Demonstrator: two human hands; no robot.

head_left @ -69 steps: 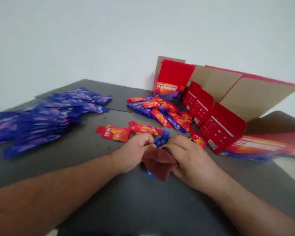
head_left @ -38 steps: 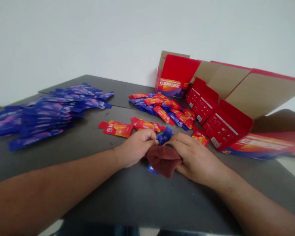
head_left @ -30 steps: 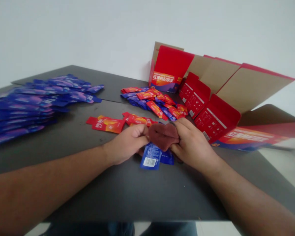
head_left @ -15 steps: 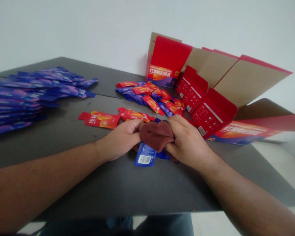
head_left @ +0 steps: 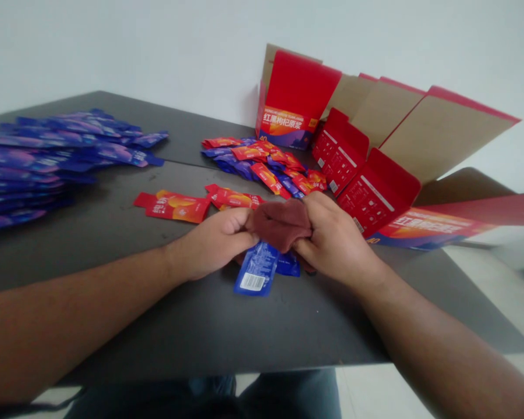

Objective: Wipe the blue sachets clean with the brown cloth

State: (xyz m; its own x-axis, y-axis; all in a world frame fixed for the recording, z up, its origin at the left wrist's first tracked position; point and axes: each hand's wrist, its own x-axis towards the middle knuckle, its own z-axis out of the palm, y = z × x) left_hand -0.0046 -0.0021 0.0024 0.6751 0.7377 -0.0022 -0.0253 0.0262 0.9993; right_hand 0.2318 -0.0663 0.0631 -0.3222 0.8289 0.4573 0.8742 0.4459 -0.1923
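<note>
A folded brown cloth (head_left: 282, 224) is gripped between my two hands above the table. My left hand (head_left: 220, 241) pinches its left end, thumb on top. My right hand (head_left: 338, 235) is closed round its right end, with fingers curled under. A blue sachet (head_left: 257, 270) with a white barcode sticks out below the cloth, beside my left fingertips; its upper end is hidden. Behind it shows part of a second blue sachet (head_left: 288, 265). Whether my fingers also grip these sachets, I cannot tell. Just beyond my left hand lie two red sachets, one flat (head_left: 174, 206) and one partly covered (head_left: 231, 198).
A stack of blue-purple sachets (head_left: 65, 148) covers the left of the dark table (head_left: 192, 337). Mixed red and blue sachets (head_left: 262, 163) lie heaped at the back. Open red cartons (head_left: 288, 110) (head_left: 436, 227) stand at the right, flaps raised. A white wall is behind.
The cloth is still in both hands. The blue sachet under it shows a little more of its length and leans slightly further left. The whole view has shifted a little.
</note>
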